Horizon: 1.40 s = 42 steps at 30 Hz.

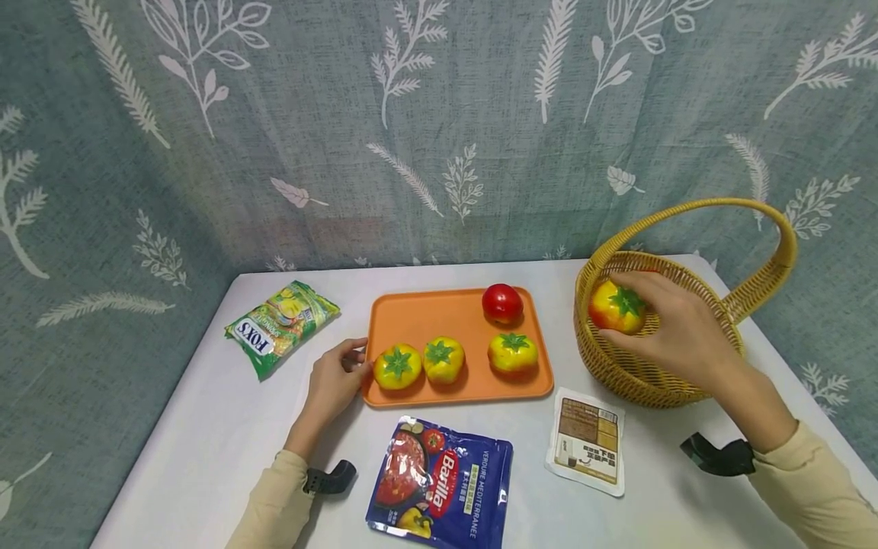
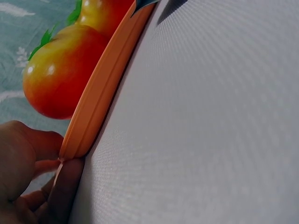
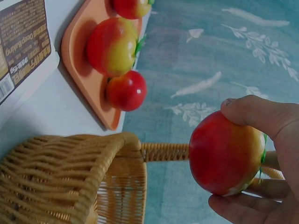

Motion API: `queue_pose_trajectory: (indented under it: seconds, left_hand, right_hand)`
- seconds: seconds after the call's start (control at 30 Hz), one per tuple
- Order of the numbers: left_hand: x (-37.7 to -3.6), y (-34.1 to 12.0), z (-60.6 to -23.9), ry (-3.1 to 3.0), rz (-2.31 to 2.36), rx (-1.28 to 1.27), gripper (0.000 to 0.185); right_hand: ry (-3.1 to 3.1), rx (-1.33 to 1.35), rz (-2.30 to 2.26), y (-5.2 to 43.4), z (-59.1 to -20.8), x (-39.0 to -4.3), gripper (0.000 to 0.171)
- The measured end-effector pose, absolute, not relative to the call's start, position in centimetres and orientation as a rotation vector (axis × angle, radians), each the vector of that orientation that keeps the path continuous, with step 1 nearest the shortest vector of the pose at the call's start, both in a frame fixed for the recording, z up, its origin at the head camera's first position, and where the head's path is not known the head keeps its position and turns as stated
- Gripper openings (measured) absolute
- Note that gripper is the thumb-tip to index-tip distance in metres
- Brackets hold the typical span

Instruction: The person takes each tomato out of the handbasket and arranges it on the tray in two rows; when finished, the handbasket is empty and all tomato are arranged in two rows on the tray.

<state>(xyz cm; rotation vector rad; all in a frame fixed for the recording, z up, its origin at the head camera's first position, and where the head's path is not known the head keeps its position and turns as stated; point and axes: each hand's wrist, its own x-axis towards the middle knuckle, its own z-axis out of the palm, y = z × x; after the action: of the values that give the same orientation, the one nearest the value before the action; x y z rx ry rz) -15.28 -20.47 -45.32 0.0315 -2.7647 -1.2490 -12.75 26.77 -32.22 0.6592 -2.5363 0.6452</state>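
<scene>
My right hand [image 1: 675, 328] holds a yellow-and-red tomato [image 3: 224, 154] with a green leafy top, thumb on one side and fingers on the other. In the head view this tomato appears over the mouth of the wicker basket [image 1: 617, 374]. At the left edge of the orange tray [image 1: 418, 313], my left hand [image 1: 334, 381] pinches the rim between thumb and fingers, as the left wrist view shows. On the tray sit three similar tomatoes: one at the left [image 1: 398, 367], one in the middle [image 1: 443, 360] and one at the right [image 1: 513, 354]. Behind the right one lies a smaller red fruit [image 1: 503, 303].
A green FOX'S packet [image 1: 281, 328] lies left of the tray. In front of the tray is a blue Barilla pouch [image 1: 439, 484], and a white-and-brown packet [image 1: 588, 442] lies near the basket. The basket's tall handle [image 1: 693, 204] arches above it. A patterned curtain [image 1: 411, 191] hangs behind.
</scene>
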Motion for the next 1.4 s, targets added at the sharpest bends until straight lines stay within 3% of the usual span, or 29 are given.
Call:
queue_pose_trajectory:
  seconds: [1.4]
  left_hand:
    - [-15.3, -20.5, -45.4, -2.770, -1.241, 0.034, 0.040]
  right_hand:
    - [-2.573, 0.891, 0.671, 21.2, -31.7, -13.5, 0.069]
